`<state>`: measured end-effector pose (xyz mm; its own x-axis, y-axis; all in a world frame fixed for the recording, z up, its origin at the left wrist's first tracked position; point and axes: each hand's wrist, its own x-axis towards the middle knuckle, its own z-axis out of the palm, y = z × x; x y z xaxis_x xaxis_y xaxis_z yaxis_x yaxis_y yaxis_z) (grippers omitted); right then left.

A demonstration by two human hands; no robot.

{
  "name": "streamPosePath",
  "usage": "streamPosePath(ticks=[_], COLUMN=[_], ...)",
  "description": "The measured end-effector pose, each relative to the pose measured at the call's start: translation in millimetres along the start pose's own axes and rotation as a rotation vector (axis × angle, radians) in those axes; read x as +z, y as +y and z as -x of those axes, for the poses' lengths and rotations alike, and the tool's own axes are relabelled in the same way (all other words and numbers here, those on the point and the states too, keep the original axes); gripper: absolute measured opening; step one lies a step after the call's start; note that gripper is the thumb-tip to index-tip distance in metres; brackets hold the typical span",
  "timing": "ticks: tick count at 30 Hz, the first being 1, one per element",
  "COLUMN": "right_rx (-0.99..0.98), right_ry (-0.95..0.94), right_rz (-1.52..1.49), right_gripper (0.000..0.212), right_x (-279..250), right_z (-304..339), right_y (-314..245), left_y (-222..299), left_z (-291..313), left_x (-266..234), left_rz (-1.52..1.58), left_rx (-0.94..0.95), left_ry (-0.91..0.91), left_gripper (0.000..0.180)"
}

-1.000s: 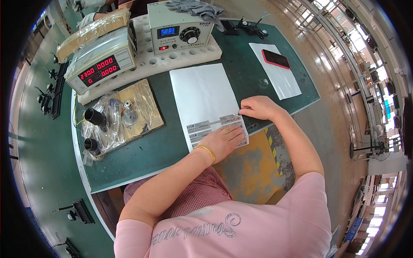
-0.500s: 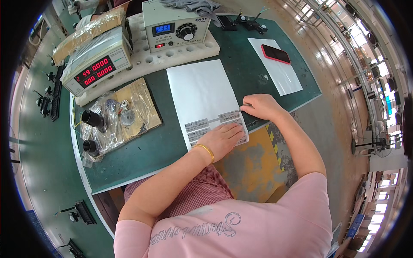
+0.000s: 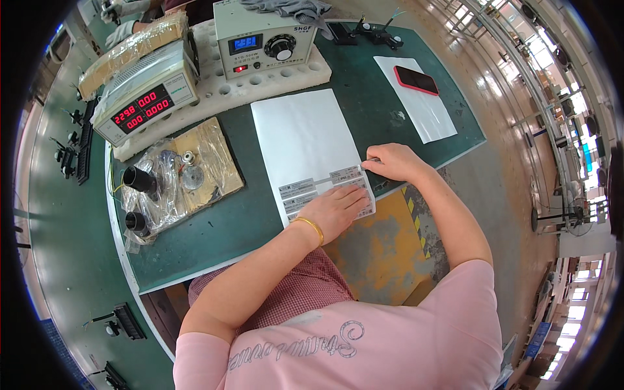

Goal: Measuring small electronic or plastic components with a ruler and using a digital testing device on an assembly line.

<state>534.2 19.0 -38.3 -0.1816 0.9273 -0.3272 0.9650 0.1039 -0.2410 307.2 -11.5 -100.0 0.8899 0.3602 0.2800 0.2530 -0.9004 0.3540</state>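
Observation:
A white label sheet (image 3: 302, 123) lies on the green bench top, with rows of grey printed labels (image 3: 297, 188) at its near end. My left hand (image 3: 336, 209) rests flat over these labels with its fingers stretched out, covering part of them. At the sheet's right edge, my right hand (image 3: 391, 160) is closed in a pinch on the corner of a grey label (image 3: 346, 173). The fingertips hide how much of that corner is lifted.
A power meter (image 3: 146, 97) and a dial-fronted voltage regulator (image 3: 263, 45) stand on white foam (image 3: 250, 95) at the back. Left lies a plastic-wrapped board (image 3: 218, 156) with black cylinders. A red-edged phone (image 3: 416, 80) sits on white paper (image 3: 432, 123) at right.
The red digits on the power meter have changed. My right hand has barely shifted at the label's corner, and my left hand stays in place. A co-worker's gloved hand at the far left has moved slightly.

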Motion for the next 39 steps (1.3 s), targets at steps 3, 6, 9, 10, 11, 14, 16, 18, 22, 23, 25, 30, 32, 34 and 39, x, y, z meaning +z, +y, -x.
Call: streamPosePath(ticks=[3, 6, 9, 10, 11, 14, 16, 18, 22, 23, 25, 30, 32, 34, 39], right_rx=[-0.031, -0.037, -0.02, -0.023, 0.007, 0.051, 0.065, -0.034, -0.204, -0.243, -0.303, -0.209, -0.174, -0.157, -0.161], right_ry=[0.038, 0.038, 0.045, 0.044, 0.072, 0.044, -0.013, -0.057, 0.071, 0.122, 0.157, -0.041, -0.085, -0.115, -0.254], right_rz=[0.032, 0.1, 0.182, 0.182, 0.161, -0.059, -0.258, -0.802, -1.105, -1.162, -1.211, -1.117, -1.203, -1.188, -1.106], right_gripper=[0.032, 0.033, 0.036, 0.036, 0.037, 0.039, 0.041, 0.031, 0.028, 0.026, 0.025, 0.023, 0.023, 0.022, 0.02], right_x=[3.4, -0.3, -5.8, -4.2, -2.1, -12.7, -29.7, -54.2, -97.8, -104.4, -104.4, -91.6, -86.0, -82.8, -70.2], right_z=[0.3, -0.8, 2.7, 3.4, 3.7, -0.5, -1.1, 0.7, 19.4, 23.9, 28.5, 51.0, 61.2, 68.0, 65.0], right_y=[2.2, -4.0, -18.7, -19.5, -20.0, -29.5, -51.1, -88.9, -146.2, -156.1, -169.3, -182.2, -189.9, -199.8, -240.2], left_y=[-0.2, 0.2, -0.4, -0.8, -1.0, -1.9, -2.9, -5.5, -8.3, -9.3, -12.5, 8.0, 18.6, 19.8, 33.2], left_z=[-1.0, -0.4, -0.1, -0.3, -0.6, -2.3, -3.4, -2.1, -1.8, -1.8, 1.1, 28.6, 65.6, 117.7, 195.2], left_x=[1.2, 1.8, 3.4, 4.5, 5.4, 7.7, 8.5, 10.7, 15.0, 15.6, 13.1, -47.7, -69.9, -85.4, -94.5], left_rz=[-0.003, -0.008, 0.002, 0.013, 0.013, -0.003, 0.01, 0.006, 0.017, 0.008, 0.13, 0.597, 0.823, 0.887, 1.312], left_rx=[0.007, 0.005, -0.005, -0.006, -0.008, 0.002, 0.004, 0.019, 0.05, 0.039, 0.083, -0.136, -0.311, -0.595, -0.964], left_ry=[0.012, 0.013, 0.016, 0.02, 0.02, 0.045, 0.038, 0.062, 0.13, 0.136, 0.255, 0.302, 0.355, 0.255, 0.804], left_gripper=[0.044, 0.043, 0.042, 0.041, 0.041, 0.04, 0.04, 0.039, 0.036, 0.036, 0.031, 0.024, 0.018, 0.02, 0.028])
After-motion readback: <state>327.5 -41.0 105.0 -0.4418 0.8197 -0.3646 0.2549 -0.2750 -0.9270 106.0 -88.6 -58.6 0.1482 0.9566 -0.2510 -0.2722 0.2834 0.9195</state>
